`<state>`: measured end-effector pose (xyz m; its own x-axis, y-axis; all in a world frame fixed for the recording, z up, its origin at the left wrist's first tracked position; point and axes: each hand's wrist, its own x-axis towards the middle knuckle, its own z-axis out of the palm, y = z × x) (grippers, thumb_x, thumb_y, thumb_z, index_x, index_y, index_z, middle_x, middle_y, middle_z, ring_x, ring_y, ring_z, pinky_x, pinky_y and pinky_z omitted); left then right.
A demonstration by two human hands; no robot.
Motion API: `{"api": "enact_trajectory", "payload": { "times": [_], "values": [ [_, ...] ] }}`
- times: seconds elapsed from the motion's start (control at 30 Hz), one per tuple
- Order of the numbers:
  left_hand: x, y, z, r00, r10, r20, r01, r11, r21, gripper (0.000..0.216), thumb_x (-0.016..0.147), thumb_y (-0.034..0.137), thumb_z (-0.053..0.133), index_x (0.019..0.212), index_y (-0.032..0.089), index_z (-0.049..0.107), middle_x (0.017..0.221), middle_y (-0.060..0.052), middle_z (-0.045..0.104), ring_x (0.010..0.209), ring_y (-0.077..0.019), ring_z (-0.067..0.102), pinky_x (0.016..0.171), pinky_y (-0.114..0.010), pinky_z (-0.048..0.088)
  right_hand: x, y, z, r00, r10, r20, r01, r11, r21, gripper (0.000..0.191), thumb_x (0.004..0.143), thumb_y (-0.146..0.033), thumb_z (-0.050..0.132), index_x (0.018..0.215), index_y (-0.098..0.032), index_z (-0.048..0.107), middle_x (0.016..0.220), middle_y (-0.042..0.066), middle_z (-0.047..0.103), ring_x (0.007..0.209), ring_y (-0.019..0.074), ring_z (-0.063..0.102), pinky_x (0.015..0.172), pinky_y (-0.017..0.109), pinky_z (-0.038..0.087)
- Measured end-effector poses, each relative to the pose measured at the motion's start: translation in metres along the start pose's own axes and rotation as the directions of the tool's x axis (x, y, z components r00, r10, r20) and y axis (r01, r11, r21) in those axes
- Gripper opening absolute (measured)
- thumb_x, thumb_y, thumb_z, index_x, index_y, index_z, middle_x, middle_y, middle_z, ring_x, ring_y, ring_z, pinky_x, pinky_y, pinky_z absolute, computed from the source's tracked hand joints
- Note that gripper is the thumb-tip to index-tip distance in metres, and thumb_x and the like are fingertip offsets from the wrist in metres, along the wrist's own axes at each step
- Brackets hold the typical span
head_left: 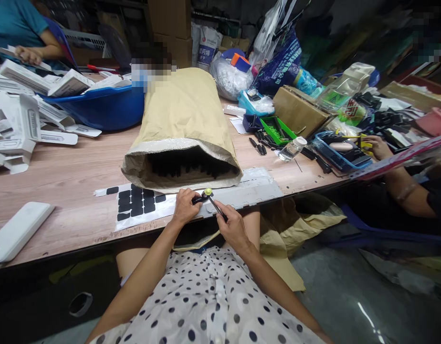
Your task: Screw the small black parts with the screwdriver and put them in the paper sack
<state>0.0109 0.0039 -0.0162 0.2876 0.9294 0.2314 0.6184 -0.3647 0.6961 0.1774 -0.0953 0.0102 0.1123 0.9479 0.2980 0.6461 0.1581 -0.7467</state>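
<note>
At the table's front edge, my left hand (184, 206) is closed on a small black part (198, 198). By the tip of that part shows a round yellow-green piece (208, 191); I cannot tell what it is fixed to. My right hand (233, 228) grips a slim rod-like tool (216, 207), its tip at the yellow-green piece. To the left of my left hand lies a white sheet with black rounded patches (136, 201). Just behind both hands, a big brown paper sack (186, 112) lies with its mouth toward me, dark pieces inside. A grey flat board (256, 186) lies partly under it.
White folded boxes (25, 117) and a blue basin (109, 107) crowd the left. A white power bank-like block (20, 231) lies front left. Rightward are a green tray (278, 130), a clear jar (292, 148) and a blue basket (340, 150). Co-workers' hands show at both sides.
</note>
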Motion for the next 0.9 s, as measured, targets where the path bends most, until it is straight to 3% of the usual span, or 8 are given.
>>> {"api": "enact_trajectory", "payload": {
  "times": [0.4, 0.6, 0.9],
  "values": [
    [-0.003, -0.003, -0.005, 0.998, -0.023, 0.056, 0.023, 1.000, 0.009, 0.009, 0.076, 0.028, 0.074, 0.084, 0.028, 0.073, 0.082, -0.002, 0.067, 0.090, -0.0250, 0.055, 0.087, -0.042, 0.043, -0.006, -0.010, -0.001, 0.998, -0.052, 0.029, 0.055, 0.992, -0.118, 0.049, 0.091, -0.014, 0.045, 0.132, -0.027, 0.066, 0.094, 0.005, 0.071, 0.088, 0.0176, 0.067, 0.083, 0.026, 0.056],
    [-0.003, -0.001, -0.003, 0.998, -0.044, 0.041, 0.043, 0.999, 0.020, 0.008, 0.075, 0.025, 0.072, 0.083, 0.027, 0.073, 0.082, -0.002, 0.067, 0.090, -0.0246, 0.055, 0.087, -0.042, 0.043, -0.007, -0.005, 0.003, 0.998, -0.002, 0.057, 0.009, 0.992, -0.124, 0.049, 0.087, -0.013, 0.048, 0.128, -0.028, 0.069, 0.093, 0.004, 0.071, 0.089, 0.0175, 0.067, 0.083, 0.025, 0.056],
    [-0.004, -0.002, -0.002, 1.000, -0.017, 0.021, 0.016, 0.999, 0.037, 0.018, 0.072, 0.019, 0.069, 0.087, 0.026, 0.075, 0.082, -0.003, 0.067, 0.091, -0.0264, 0.056, 0.089, -0.045, 0.044, 0.007, 0.012, -0.010, 0.987, 0.107, -0.118, -0.103, 0.994, 0.042, 0.045, 0.086, -0.018, 0.049, 0.126, -0.022, 0.070, 0.113, 0.008, 0.074, 0.105, 0.0213, 0.068, 0.096, 0.035, 0.055]
  ]
}}
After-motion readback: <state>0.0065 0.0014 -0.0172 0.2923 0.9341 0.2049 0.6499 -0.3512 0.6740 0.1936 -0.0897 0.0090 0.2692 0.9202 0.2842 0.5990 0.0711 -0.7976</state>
